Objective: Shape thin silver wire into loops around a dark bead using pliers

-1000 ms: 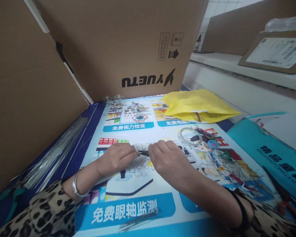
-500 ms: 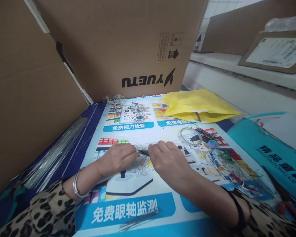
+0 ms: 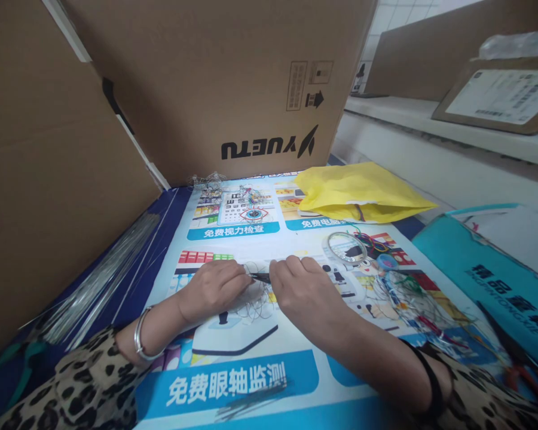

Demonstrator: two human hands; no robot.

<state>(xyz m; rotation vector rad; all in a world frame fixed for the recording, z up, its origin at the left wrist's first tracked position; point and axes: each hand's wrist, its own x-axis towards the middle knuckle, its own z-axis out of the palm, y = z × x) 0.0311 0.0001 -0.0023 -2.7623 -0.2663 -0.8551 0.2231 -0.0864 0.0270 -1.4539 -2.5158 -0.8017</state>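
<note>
Near the middle of the table, my left hand is closed in a pinch at the loose loops of thin wire. My fingers partly hide where they grip it. Just to the right, my right hand is closed around a dark, pointed tool. Its narrow tip points left and reaches my left fingertips; my fist hides the rest, so its kind does not show. The wire loops spread over the printed poster below and between both hands.
A bundle of straight wires lies left, near green-handled pliers. At right are a tape roll, tangled coloured wires, red-handled scissors and a teal box. Behind stand a yellow pouch and cardboard.
Almost nothing differs. Both hands keep their place and grip, with only a slight shift of the fingers around the dark tool tip.
</note>
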